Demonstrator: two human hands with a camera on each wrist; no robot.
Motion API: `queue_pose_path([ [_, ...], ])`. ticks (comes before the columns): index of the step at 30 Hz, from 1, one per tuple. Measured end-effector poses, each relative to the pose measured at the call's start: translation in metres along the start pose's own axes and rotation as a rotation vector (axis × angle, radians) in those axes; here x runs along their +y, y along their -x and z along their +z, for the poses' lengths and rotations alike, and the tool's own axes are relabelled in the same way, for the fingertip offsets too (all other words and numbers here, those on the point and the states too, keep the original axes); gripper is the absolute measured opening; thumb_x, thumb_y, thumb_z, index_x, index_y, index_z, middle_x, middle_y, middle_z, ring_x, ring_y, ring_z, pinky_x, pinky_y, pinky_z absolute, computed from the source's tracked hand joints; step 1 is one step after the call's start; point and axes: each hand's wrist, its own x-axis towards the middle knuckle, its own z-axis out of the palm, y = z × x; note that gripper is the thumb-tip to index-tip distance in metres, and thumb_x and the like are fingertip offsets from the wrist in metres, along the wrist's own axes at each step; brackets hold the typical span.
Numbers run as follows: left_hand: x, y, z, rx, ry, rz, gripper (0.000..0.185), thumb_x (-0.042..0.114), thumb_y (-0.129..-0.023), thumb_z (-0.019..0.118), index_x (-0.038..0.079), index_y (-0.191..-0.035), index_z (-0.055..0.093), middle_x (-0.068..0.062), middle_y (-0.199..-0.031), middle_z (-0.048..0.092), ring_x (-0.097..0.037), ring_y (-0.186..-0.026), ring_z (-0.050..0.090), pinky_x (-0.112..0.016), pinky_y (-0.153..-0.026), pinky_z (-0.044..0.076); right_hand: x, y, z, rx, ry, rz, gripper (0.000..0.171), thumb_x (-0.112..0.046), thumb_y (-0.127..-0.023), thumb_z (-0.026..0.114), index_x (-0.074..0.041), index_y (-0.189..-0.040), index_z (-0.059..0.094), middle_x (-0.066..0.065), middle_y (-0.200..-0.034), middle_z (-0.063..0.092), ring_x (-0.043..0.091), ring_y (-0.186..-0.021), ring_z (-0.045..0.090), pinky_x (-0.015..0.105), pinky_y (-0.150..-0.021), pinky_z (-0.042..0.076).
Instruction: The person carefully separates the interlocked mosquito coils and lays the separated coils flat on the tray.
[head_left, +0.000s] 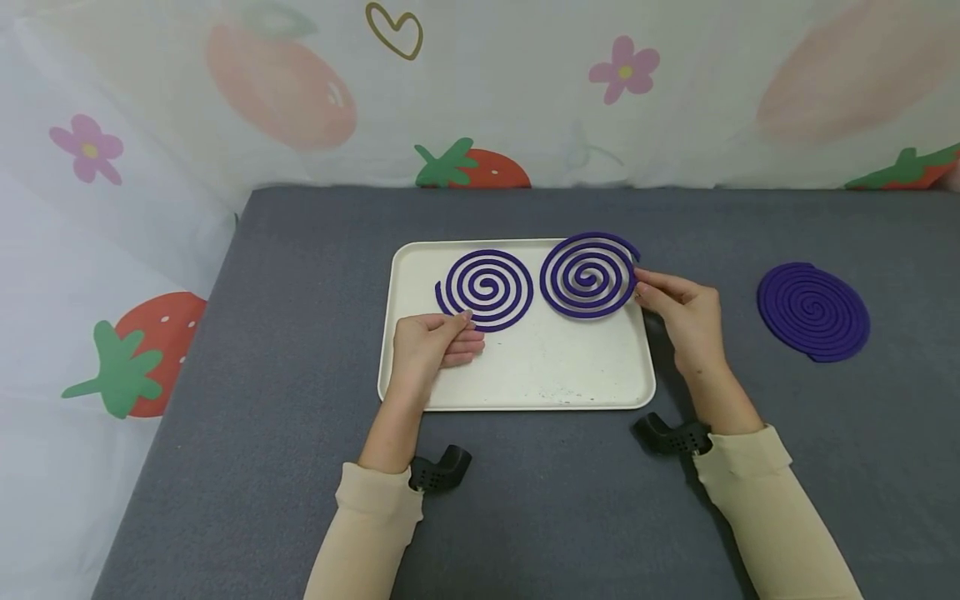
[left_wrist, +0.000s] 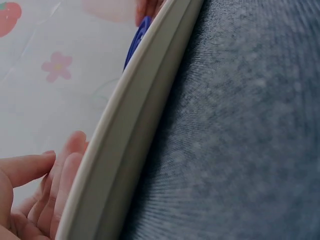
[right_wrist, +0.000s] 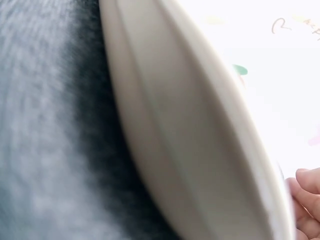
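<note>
Two loose purple mosquito coils lie over the white tray in the head view. The right coil (head_left: 588,276) is pinched at its right edge between the thumb and fingers of my right hand (head_left: 684,312), and its upper edge overlaps the tray's back rim. The left coil (head_left: 487,287) lies on the tray, its outer end pointing left. My left hand (head_left: 431,346) is at that coil's lower left edge, fingers extended and thumb lying above them. In the left wrist view, the left hand (left_wrist: 42,192) shows past the tray rim with nothing visible between its fingers.
The white tray (head_left: 540,375) has a raised rim and dark crumbs near its front. A tightly wound purple coil (head_left: 813,312) lies on the grey cloth (head_left: 750,225) to the right. A printed curtain (head_left: 525,92) hangs behind the table.
</note>
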Motion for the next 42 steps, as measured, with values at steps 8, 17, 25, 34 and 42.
queue_pose_path([
  [8, -0.002, -0.002, 0.003, -0.127, -0.014, 0.112, 0.019, 0.003, -0.092, 0.058, -0.011, -0.105, 0.062, -0.022, -0.092, 0.068, -0.019, -0.077, 0.07, -0.03, -0.072, 0.056, -0.003, 0.0, -0.001, -0.033, 0.08, -0.047, 0.011, -0.001, -0.085, 0.066, 0.003, -0.093, 0.073, -0.008, -0.085, 0.067, 0.008, -0.082, 0.061, 0.015, -0.072, 0.052],
  [17, -0.003, -0.004, 0.001, -0.025, -0.176, 0.153, 0.02, 0.008, -0.087, 0.067, -0.003, -0.105, 0.067, -0.014, -0.101, 0.069, -0.015, -0.09, 0.066, -0.02, -0.077, 0.052, 0.0, -0.002, -0.002, -0.095, -0.094, -0.038, 0.01, 0.002, -0.087, 0.062, -0.003, -0.088, 0.07, 0.0, -0.083, 0.069, 0.008, -0.075, 0.065, 0.018, -0.072, 0.054],
  [25, -0.002, -0.006, -0.002, 0.049, -0.116, 0.154, 0.019, 0.006, -0.088, 0.066, -0.003, -0.104, 0.066, -0.015, -0.102, 0.069, -0.015, -0.093, 0.066, -0.02, -0.079, 0.052, 0.002, -0.002, -0.003, -0.092, -0.14, -0.029, 0.015, 0.002, -0.088, 0.06, -0.007, -0.084, 0.071, 0.0, -0.082, 0.069, 0.01, -0.076, 0.067, 0.019, -0.072, 0.054],
  [34, 0.002, -0.002, 0.003, -0.046, 0.039, 0.117, 0.02, -0.001, -0.091, 0.058, -0.007, -0.11, 0.06, -0.021, -0.108, 0.065, -0.016, -0.089, 0.068, -0.026, -0.08, 0.054, -0.008, -0.006, -0.019, -0.076, -0.215, -0.023, 0.01, 0.001, -0.087, 0.064, 0.003, -0.096, 0.069, 0.004, -0.085, 0.07, 0.016, -0.077, 0.068, 0.023, -0.071, 0.055],
  [42, -0.003, 0.004, 0.022, -0.161, 0.074, 0.126, 0.019, -0.003, -0.09, 0.058, -0.01, -0.108, 0.06, -0.025, -0.105, 0.065, -0.018, -0.087, 0.068, -0.028, -0.078, 0.055, -0.014, -0.003, -0.076, -0.033, -0.195, -0.028, 0.015, 0.001, -0.088, 0.063, 0.004, -0.101, 0.067, 0.003, -0.088, 0.07, 0.014, -0.079, 0.067, 0.021, -0.071, 0.055],
])
